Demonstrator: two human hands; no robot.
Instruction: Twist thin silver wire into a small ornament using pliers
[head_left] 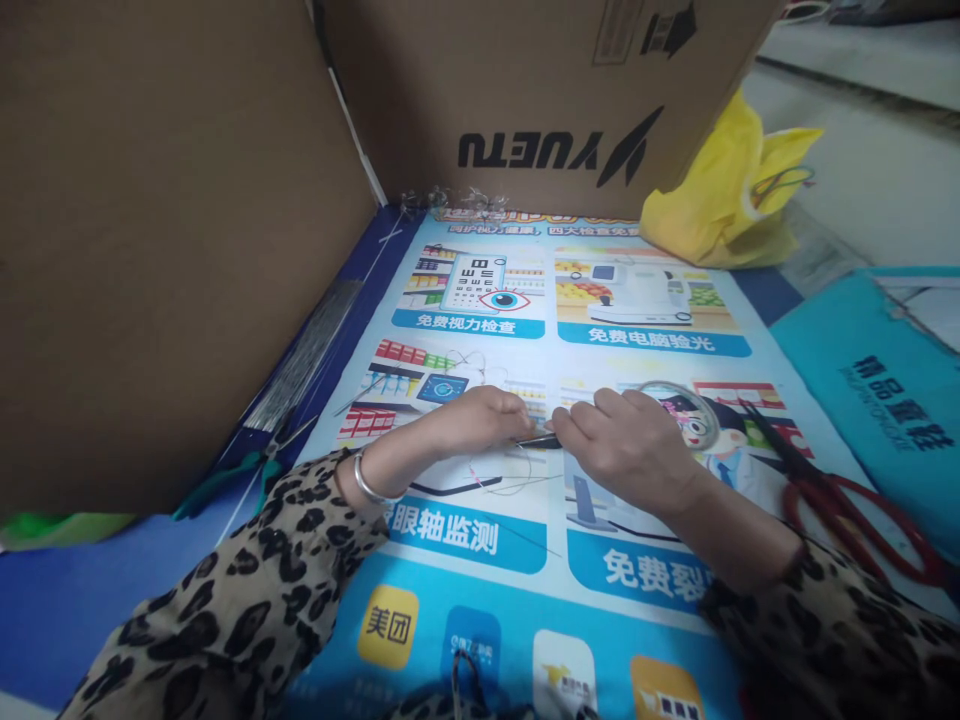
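Observation:
My left hand (487,418) is closed, with thumb and fingers pinched near a loose, thin wire (517,485) that curls out above and below it. My right hand (634,450) is closed on a slim, dark metal tool (541,441), whose narrow end reaches toward my left fingertips. Most of the tool is hidden inside the right hand, so its kind is unclear. Both hands are just above a printed poster (480,570). A tiny pink spot shows on the wire below the left hand.
Cardboard panels (480,70) stand at the left and back. Green-handled pliers (236,480) and a bundle of straight wires (307,360) lie left. Red-handled scissors (847,510), a round ring (709,405) and a turquoise package (877,380) are right; a yellow bag (720,200) stands behind.

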